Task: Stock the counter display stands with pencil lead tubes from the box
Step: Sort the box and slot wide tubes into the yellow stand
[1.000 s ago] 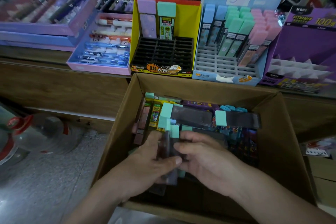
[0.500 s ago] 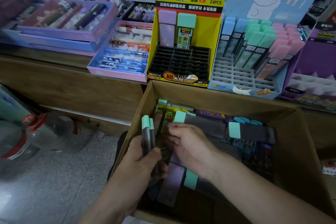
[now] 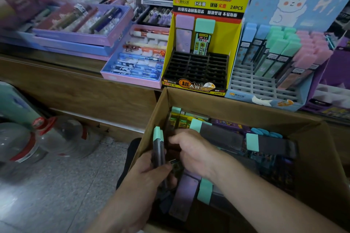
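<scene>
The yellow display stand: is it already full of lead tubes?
No: only a purple tube and a green-capped tube stand at the back of the yellow display stand; the rest of its black slots are empty.

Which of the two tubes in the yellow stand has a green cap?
The right tube, mint-capped with a yellow label; the left tube is all purple.
</scene>
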The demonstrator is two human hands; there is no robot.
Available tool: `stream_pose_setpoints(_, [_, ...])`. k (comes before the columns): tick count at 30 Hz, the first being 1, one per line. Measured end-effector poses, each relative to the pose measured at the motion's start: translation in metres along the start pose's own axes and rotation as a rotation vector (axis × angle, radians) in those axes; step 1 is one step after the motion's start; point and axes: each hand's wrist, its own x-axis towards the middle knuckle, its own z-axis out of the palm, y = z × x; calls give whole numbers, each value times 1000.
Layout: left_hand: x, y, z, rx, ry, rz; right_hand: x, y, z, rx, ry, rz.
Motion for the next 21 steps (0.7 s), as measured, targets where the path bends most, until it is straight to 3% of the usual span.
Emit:
stream_pose_setpoints(9, [3,-2,-2,6,-23,-14,20,-7,0,244,38,9])
stream_pose_setpoints(21, [1,1,0,-13,-31,3,24,-13,2,226,44,20])
